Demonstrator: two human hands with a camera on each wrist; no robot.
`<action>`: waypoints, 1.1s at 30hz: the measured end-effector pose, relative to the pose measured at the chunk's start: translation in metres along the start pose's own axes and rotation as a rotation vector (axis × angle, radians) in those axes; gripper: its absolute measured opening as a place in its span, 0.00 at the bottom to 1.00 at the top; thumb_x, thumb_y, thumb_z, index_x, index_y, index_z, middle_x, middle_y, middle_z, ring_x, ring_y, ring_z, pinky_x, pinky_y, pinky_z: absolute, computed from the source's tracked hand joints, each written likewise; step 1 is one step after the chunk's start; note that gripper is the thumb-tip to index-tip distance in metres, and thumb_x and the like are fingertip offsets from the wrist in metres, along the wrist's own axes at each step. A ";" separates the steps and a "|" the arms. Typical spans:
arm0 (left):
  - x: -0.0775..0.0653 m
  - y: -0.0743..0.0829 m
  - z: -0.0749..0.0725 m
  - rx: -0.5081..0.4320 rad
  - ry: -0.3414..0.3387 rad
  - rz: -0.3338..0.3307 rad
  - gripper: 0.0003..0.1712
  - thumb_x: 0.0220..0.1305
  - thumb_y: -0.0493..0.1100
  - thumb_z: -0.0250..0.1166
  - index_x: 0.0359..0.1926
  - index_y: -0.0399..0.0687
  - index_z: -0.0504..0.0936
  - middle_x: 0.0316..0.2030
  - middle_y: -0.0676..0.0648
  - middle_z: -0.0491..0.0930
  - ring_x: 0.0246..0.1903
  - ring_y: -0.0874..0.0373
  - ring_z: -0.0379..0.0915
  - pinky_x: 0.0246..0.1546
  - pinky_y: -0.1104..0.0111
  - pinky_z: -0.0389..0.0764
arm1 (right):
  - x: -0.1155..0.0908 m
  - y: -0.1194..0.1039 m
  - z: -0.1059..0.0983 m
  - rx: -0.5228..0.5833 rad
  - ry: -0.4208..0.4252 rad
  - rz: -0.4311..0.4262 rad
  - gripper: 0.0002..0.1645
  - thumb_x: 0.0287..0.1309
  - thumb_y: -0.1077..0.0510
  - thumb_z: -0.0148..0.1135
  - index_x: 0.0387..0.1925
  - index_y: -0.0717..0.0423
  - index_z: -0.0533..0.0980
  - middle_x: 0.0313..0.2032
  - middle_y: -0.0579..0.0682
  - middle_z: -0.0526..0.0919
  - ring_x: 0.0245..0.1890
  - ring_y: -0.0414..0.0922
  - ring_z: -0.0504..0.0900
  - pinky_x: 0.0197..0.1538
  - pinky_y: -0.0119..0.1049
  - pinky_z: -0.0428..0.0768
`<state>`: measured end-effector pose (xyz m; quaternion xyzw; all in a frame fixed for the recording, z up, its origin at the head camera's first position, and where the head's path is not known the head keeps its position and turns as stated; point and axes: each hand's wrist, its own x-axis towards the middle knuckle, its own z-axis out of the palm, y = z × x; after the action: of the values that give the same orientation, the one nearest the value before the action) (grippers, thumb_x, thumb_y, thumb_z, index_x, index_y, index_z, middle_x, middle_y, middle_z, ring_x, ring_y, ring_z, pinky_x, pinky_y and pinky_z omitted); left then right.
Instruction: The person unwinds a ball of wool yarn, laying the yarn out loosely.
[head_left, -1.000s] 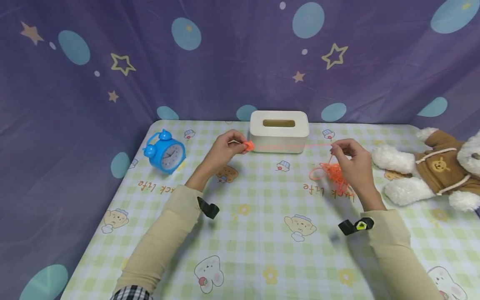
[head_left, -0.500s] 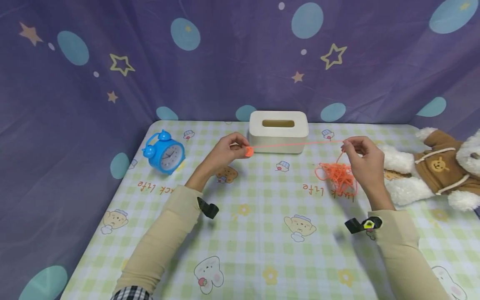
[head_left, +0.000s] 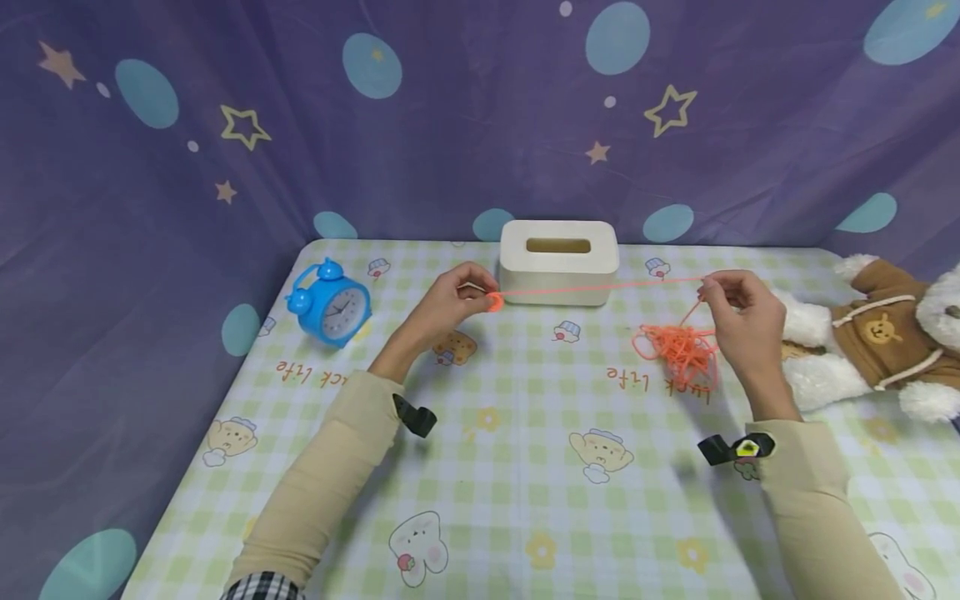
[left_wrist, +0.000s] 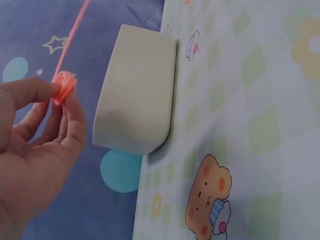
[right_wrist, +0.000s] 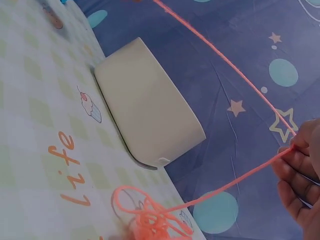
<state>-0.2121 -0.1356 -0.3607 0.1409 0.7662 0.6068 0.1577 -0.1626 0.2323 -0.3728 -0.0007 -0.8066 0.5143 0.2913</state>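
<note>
My left hand (head_left: 450, 296) pinches a small wound coil of orange yarn (left_wrist: 64, 89) between thumb and fingers, up in front of the tissue box. From that coil a taut strand (head_left: 600, 288) runs across to my right hand (head_left: 744, 321), whose thumb and forefinger pinch it. Below the right fingertips the same yarn slants down to a loose tangled heap (head_left: 681, 350) on the tablecloth. In the right wrist view the strand (right_wrist: 225, 57) bends sharply at the pinch, and the heap (right_wrist: 150, 220) shows at the bottom.
A cream tissue box (head_left: 558, 275) stands at the back middle of the patterned tablecloth (head_left: 517, 475). On the left is a blue alarm clock (head_left: 330, 304). A white plush toy in a brown hoodie (head_left: 873, 325) lies at the right, close behind my right hand. A purple curtain (head_left: 465, 142) hangs behind.
My right hand has moved to the right and slightly up, lengthening the strand between the hands. My left hand stays in nearly the same place, with the coil turned a little.
</note>
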 end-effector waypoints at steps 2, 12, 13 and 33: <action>0.000 0.000 0.000 0.019 0.009 0.004 0.12 0.67 0.37 0.60 0.50 0.41 0.73 0.50 0.42 0.75 0.47 0.53 0.76 0.52 0.61 0.77 | 0.002 0.008 -0.001 -0.014 0.011 0.004 0.12 0.63 0.61 0.58 0.39 0.70 0.78 0.25 0.32 0.78 0.25 0.27 0.76 0.31 0.20 0.70; 0.002 -0.001 0.000 0.054 0.030 0.002 0.13 0.67 0.35 0.58 0.51 0.38 0.72 0.54 0.34 0.72 0.46 0.52 0.74 0.53 0.58 0.77 | 0.006 0.026 -0.008 -0.037 0.066 -0.032 0.12 0.63 0.62 0.58 0.39 0.70 0.78 0.26 0.28 0.78 0.25 0.24 0.75 0.29 0.20 0.67; 0.001 -0.001 0.000 0.056 0.032 -0.001 0.12 0.67 0.36 0.58 0.51 0.38 0.72 0.54 0.35 0.73 0.46 0.52 0.74 0.53 0.56 0.76 | 0.005 0.023 -0.009 -0.035 0.072 -0.036 0.12 0.63 0.62 0.58 0.39 0.70 0.78 0.25 0.28 0.78 0.25 0.24 0.75 0.29 0.20 0.68; -0.003 -0.002 -0.003 0.027 0.074 0.047 0.10 0.68 0.40 0.60 0.46 0.39 0.75 0.41 0.46 0.78 0.45 0.45 0.78 0.49 0.62 0.80 | 0.007 0.039 -0.024 -0.122 0.154 0.096 0.09 0.63 0.55 0.59 0.37 0.55 0.80 0.24 0.24 0.76 0.25 0.25 0.76 0.30 0.18 0.69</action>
<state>-0.2111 -0.1400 -0.3613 0.1382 0.7762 0.6047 0.1130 -0.1688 0.2727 -0.3941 -0.0965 -0.8107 0.4760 0.3269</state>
